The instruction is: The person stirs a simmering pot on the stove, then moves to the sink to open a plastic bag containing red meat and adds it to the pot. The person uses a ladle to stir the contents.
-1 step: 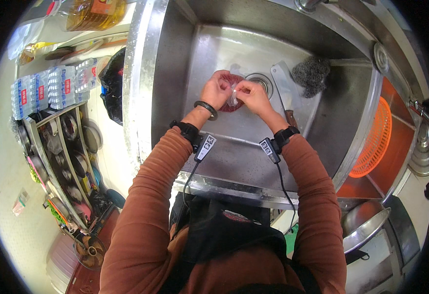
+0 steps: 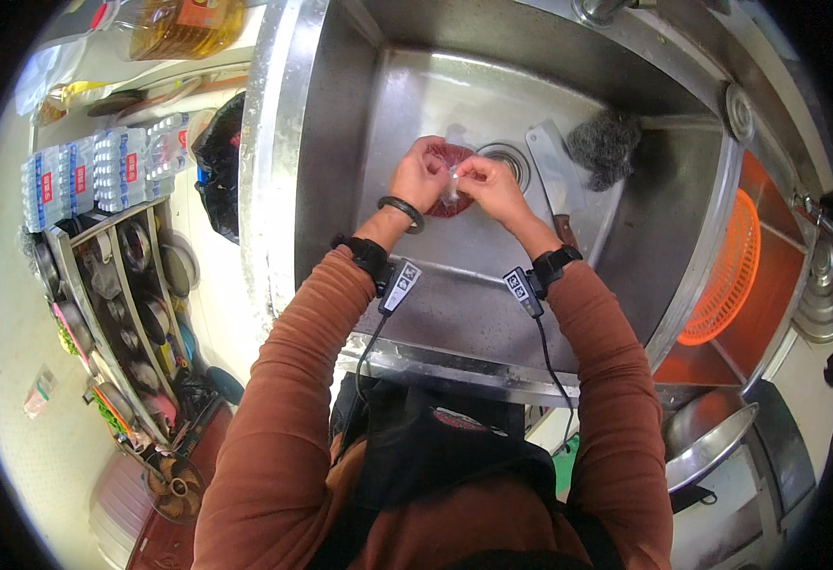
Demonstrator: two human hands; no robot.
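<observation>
On the floor of the wide, grey stainless-steel sink (image 2: 416, 95), a rounded, clear plastic bag with dark red contents (image 2: 450, 202) sits between the two hands. The left hand (image 2: 420, 179), at its left side, and the right hand (image 2: 494, 187), at its right, pinch its plastic in narrowed fingertips. A wooden-handled, broad-bladed metal cleaver (image 2: 551, 163) lies farther right, apart from both.

Basin: a steel sink (image 2: 445, 249), floor gleaming.
Right of the drain (image 2: 523, 169): a brown-handled cleaver (image 2: 550, 163) lies.
Near far right corner: a wiry grey clump (image 2: 603, 147) rests.
Left of drain: a red bundle (image 2: 447, 152), floor contact unclear.
</observation>
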